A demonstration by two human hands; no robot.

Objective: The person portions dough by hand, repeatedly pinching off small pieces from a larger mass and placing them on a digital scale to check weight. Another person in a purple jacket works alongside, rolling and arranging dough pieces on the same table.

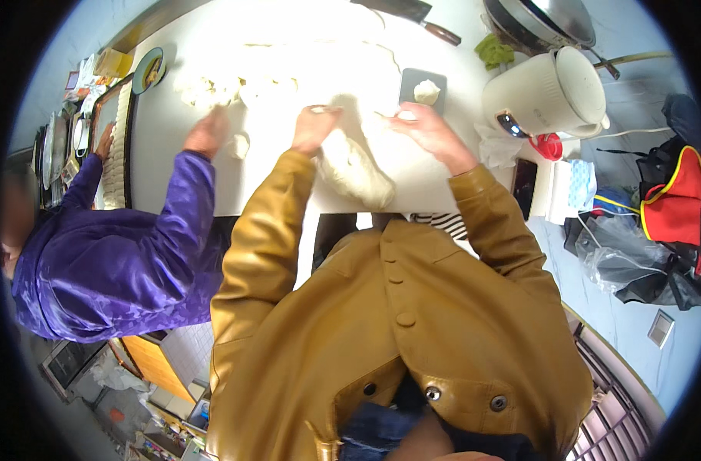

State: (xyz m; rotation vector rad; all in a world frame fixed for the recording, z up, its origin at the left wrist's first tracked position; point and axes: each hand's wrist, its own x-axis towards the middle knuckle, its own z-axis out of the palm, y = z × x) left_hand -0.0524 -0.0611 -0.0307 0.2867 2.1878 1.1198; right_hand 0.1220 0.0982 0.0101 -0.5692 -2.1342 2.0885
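A thick log of pale dough (355,173) lies on the white tabletop in front of me, its near end close to the edge. My left hand (317,125) grips the far end of this log, with a bit of dough showing at the fingers. Between the fingertips of my right hand (428,128) is a small piece of dough (407,115), held just short of a grey kitchen scale (407,86). On that scale sits a dough lump (426,92). Strong glare washes out the table beyond my hands.
At left, a co-worker in purple has one hand (206,133) near a dough ball (239,146) and dough pieces (209,92), the other at a tray (129,150) of shaped dough. A cleaver (441,33) lies at the back. An electric pot (540,95) and phone (523,183) are right.
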